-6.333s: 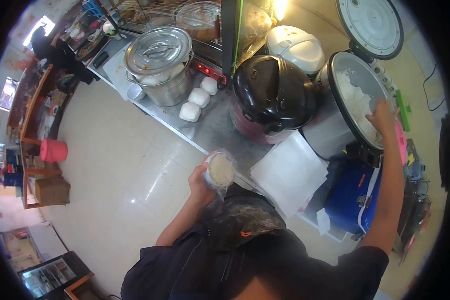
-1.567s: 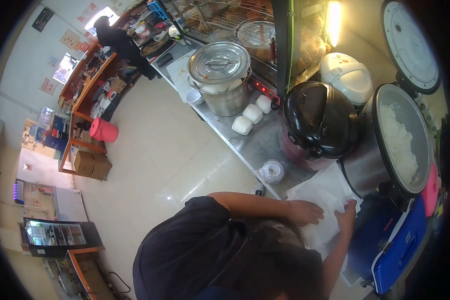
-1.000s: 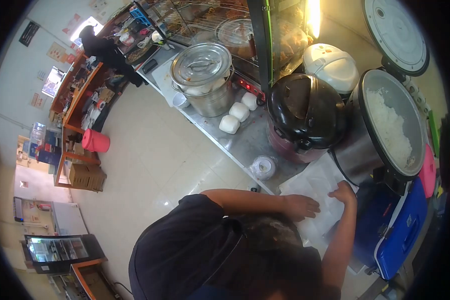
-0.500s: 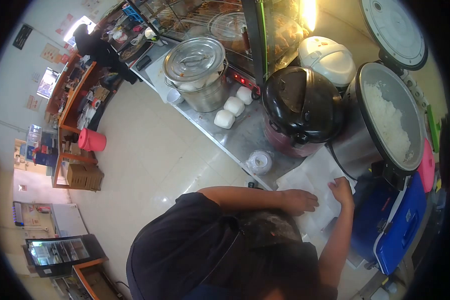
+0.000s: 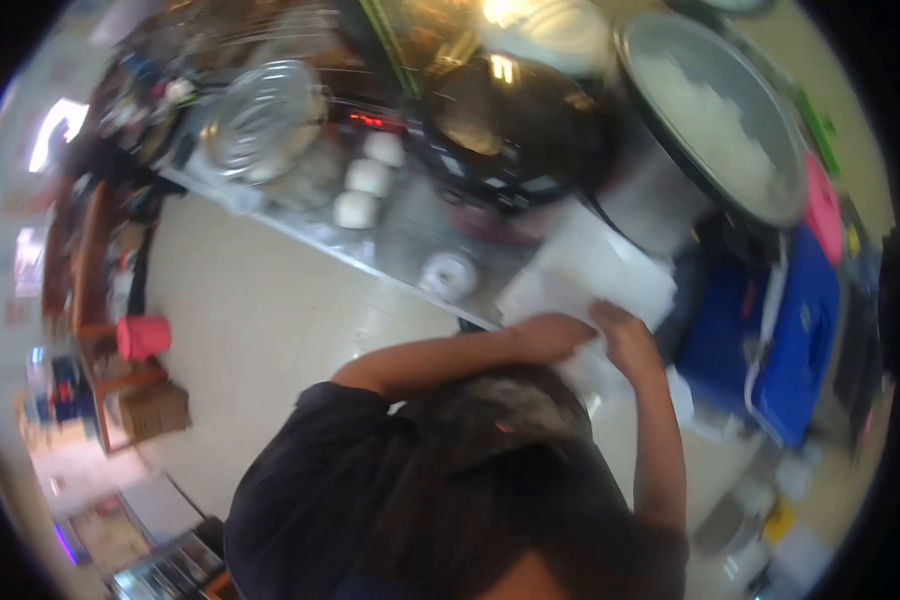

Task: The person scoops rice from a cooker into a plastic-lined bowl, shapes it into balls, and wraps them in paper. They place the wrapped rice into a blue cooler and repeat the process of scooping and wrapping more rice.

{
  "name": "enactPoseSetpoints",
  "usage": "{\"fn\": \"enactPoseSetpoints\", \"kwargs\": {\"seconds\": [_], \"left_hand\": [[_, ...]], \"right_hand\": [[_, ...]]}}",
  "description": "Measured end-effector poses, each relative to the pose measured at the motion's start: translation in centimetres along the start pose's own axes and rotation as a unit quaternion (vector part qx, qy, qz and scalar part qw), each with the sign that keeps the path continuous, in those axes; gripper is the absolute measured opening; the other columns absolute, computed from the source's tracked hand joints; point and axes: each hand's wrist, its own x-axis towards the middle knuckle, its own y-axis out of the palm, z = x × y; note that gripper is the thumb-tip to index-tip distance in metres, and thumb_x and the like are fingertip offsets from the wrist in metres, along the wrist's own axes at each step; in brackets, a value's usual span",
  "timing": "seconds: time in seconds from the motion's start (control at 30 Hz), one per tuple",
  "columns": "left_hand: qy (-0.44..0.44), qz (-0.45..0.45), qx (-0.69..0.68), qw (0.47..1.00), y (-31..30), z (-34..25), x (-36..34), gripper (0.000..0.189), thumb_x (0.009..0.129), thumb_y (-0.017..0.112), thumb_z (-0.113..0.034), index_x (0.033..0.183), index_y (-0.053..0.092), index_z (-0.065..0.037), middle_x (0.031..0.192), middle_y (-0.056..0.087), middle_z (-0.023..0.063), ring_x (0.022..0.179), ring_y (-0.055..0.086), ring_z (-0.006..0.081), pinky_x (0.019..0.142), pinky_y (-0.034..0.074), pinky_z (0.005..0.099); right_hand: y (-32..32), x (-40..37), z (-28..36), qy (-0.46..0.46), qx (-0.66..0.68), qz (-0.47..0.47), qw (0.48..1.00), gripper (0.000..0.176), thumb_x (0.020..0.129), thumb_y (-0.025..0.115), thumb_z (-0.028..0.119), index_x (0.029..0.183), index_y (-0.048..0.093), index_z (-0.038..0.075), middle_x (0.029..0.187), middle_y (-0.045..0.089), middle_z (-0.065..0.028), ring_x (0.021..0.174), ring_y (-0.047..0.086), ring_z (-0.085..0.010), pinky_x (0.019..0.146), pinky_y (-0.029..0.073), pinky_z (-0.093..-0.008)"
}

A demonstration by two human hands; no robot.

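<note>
My left hand (image 5: 562, 336) reaches in from the left over white paper sheets (image 5: 625, 275) at the counter's front edge. Motion smears its fingers. Close to it, my right hand (image 5: 620, 335) is bent with its fingers drawn together over the near part of the sheets. What lies between those fingers is too blurred to make out. A pale sheet-like piece (image 5: 592, 375) shows below both hands. Left of the paper stands a round white roll-like item (image 5: 450, 276).
Behind the paper are a black-lidded cooker (image 5: 510, 130) and a large open pot of rice (image 5: 710, 120). A blue cooler (image 5: 795, 335) stands at the right. White wrapped bundles (image 5: 368, 178) and a glass-lidded pot (image 5: 265, 120) sit farther left.
The view has turned and shifted, so the counter items sit higher and farther left. My hands are closer together over the paper. The picture is blurrier.
</note>
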Motion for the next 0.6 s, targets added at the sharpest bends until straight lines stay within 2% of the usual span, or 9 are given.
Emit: {"fn": "enactPoseSetpoints", "kwargs": {"seconds": [0.03, 0.07, 0.1, 0.17, 0.27, 0.37, 0.47, 0.57, 0.6], "left_hand": [[-0.034, 0.025, 0.007, 0.999, -0.7, -0.9, -0.4, 0.044, 0.092, 0.049, -0.017, 0.135, 0.052, -0.006, 0.109, 0.067, 0.0162, 0.100, 0.065, 0.0331, 0.089, 0.049, 0.0472], [-0.039, 0.065, 0.031, 0.997, -2.0, -1.4, -0.4, 0.043, 0.088, 0.058, -0.020, 0.130, 0.053, -0.009, 0.114, 0.065, 0.0155, 0.100, 0.066, 0.0327, 0.088, 0.052, 0.0459], [-0.046, 0.046, 0.038, 0.997, -3.1, -2.6, -1.1, 0.037, 0.089, 0.058, -0.021, 0.124, 0.058, -0.008, 0.111, 0.066, 0.0143, 0.099, 0.066, 0.0311, 0.085, 0.054, 0.0429], [0.058, -0.040, 0.121, 0.990, -0.2, 0.4, -2.4, 0.029, 0.087, 0.062, -0.020, 0.113, 0.065, -0.008, 0.110, 0.066, 0.0109, 0.097, 0.067, 0.0275, 0.081, 0.056, 0.0399], [0.165, -0.153, 0.102, 0.969, -1.2, 0.3, -3.4, 0.022, 0.082, 0.067, -0.016, 0.103, 0.069, -0.007, 0.109, 0.066, 0.0096, 0.099, 0.066, 0.0262, 0.082, 0.056, 0.0380], [0.302, -0.210, 0.105, 0.924, -2.4, -0.1, -3.2, 0.027, 0.080, 0.068, -0.012, 0.106, 0.068, -0.006, 0.111, 0.065, 0.0099, 0.105, 0.064, 0.0275, 0.088, 0.054, 0.0380], [0.321, -0.208, 0.143, 0.913, -3.2, -2.5, -3.1, 0.036, 0.081, 0.067, -0.013, 0.114, 0.064, 0.001, 0.118, 0.063, 0.0150, 0.113, 0.060, 0.0309, 0.095, 0.051, 0.0375], [0.176, -0.170, 0.205, 0.948, -1.5, -1.7, -2.5, 0.044, 0.084, 0.065, -0.014, 0.121, 0.057, 0.008, 0.124, 0.060, 0.0205, 0.117, 0.059, 0.0336, 0.098, 0.050, 0.0391], [0.166, -0.179, 0.217, 0.945, -1.0, -1.1, -2.5, 0.045, 0.085, 0.065, -0.015, 0.121, 0.056, 0.009, 0.125, 0.060, 0.0220, 0.117, 0.058, 0.0348, 0.099, 0.049, 0.0397]], "right_hand": [[1.2, -1.1, -0.4, 0.004, -0.023, -0.006, 1.000, 0.050, 0.075, 0.051, -0.009, 0.122, 0.062, 0.003, 0.126, 0.061, -0.0199, 0.118, 0.058, -0.0356, 0.104, 0.046, -0.0409], [2.0, -1.4, -0.1, 0.040, -0.028, 0.003, 0.999, 0.054, 0.075, 0.051, -0.009, 0.127, 0.059, 0.003, 0.132, 0.057, -0.0191, 0.122, 0.055, -0.0353, 0.106, 0.045, -0.0413], [2.8, -2.2, -0.3, 0.038, -0.026, 0.004, 0.999, 0.056, 0.075, 0.052, -0.009, 0.130, 0.056, 0.002, 0.135, 0.055, -0.0179, 0.127, 0.052, -0.0330, 0.110, 0.041, -0.0410], [4.7, -3.4, -0.6, 0.037, -0.022, -0.024, 0.999, 0.058, 0.075, 0.052, -0.008, 0.133, 0.052, 0.000, 0.140, 0.051, -0.0177, 0.133, 0.046, -0.0310, 0.113, 0.037, -0.0414], [3.8, -3.8, 1.4, -0.009, -0.099, -0.012, 0.995, 0.058, 0.079, 0.054, -0.002, 0.137, 0.046, -0.004, 0.146, 0.043, -0.0199, 0.139, 0.038, -0.0313, 0.116, 0.031, -0.0428], [5.0, -4.1, 3.1, 0.001, -0.107, -0.031, 0.994, 0.058, 0.084, 0.052, 0.006, 0.139, 0.040, -0.008, 0.150, 0.035, -0.0229, 0.143, 0.031, -0.0336, 0.118, 0.025, -0.0453], [5.8, -4.6, 3.7, 0.023, 0.000, -0.048, 0.999, 0.058, 0.088, 0.050, 0.013, 0.140, 0.038, -0.010, 0.151, 0.032, -0.0251, 0.144, 0.029, -0.0357, 0.119, 0.022, -0.0462], [6.2, -4.5, 3.9, 0.021, -0.042, -0.070, 0.996, 0.058, 0.089, 0.050, 0.010, 0.141, 0.036, -0.010, 0.150, 0.033, -0.0275, 0.142, 0.031, -0.0378, 0.117, 0.027, -0.0464], [6.4, -4.3, 3.8, 0.015, -0.056, -0.079, 0.995, 0.058, 0.089, 0.050, 0.009, 0.141, 0.035, -0.010, 0.150, 0.033, -0.0283, 0.141, 0.032, -0.0385, 0.116, 0.029, -0.0464]]}}
